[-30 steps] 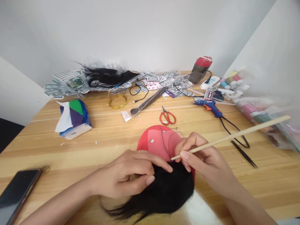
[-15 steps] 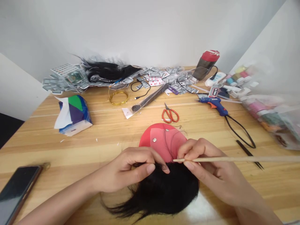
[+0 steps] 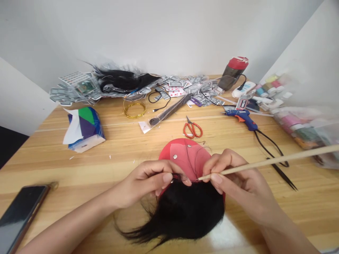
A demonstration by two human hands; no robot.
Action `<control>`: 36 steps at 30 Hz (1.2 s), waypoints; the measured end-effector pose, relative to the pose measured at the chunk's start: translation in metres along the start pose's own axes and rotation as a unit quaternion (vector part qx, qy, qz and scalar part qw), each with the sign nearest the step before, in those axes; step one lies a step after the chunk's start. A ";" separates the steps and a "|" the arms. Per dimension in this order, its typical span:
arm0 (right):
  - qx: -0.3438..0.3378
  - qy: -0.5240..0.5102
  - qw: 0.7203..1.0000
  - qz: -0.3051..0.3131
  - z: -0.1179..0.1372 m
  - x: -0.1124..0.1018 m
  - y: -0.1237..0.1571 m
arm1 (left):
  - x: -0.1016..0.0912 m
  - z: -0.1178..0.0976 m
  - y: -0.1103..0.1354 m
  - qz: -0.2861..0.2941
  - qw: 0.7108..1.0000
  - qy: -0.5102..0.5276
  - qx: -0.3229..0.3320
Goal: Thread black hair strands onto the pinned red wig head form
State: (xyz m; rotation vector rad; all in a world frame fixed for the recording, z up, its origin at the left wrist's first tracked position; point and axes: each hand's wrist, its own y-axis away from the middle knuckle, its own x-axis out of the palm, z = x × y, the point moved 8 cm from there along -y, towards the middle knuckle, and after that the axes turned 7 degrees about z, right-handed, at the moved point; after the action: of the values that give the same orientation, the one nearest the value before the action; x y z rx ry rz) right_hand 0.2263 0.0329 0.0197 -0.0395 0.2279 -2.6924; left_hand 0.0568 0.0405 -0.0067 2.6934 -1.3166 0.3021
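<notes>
Hair (image 3: 188, 211) hides half the dome (image 3: 185, 157). Left hand (image 3: 150, 180) pinches hair, right hand (image 3: 238, 181) a stick (image 3: 265, 163). Blurred rolls (image 3: 288, 121) fill a bag (image 3: 327, 139).

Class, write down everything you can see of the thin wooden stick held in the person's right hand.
The stick is long, thin, straight and pale, wood by its look. It slants from the frame's right edge down-left to its tip at the seam where black hair meets the red dome. The right hand pinches it near that tip; the rest juts free.
</notes>
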 end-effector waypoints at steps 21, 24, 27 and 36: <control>-0.061 0.164 0.984 -0.025 0.016 0.006 0.003 | -0.017 0.011 -0.001 -0.067 0.992 0.103 0.005; -0.076 0.181 0.980 -0.015 0.018 0.009 0.003 | -0.017 0.013 0.000 -0.067 0.993 0.099 0.004; -0.083 0.188 0.979 -0.007 0.019 0.011 0.003 | -0.017 0.015 0.001 -0.065 0.993 0.097 0.001; -0.055 0.156 0.986 -0.001 0.015 0.007 0.003 | -0.017 0.012 -0.002 -0.072 0.993 0.089 0.003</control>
State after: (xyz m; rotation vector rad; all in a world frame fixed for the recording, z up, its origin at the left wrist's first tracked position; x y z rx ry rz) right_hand 0.2219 0.0248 0.0344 0.3516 0.4724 -2.6743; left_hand 0.0498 0.0525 -0.0226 2.6759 -1.0679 0.5167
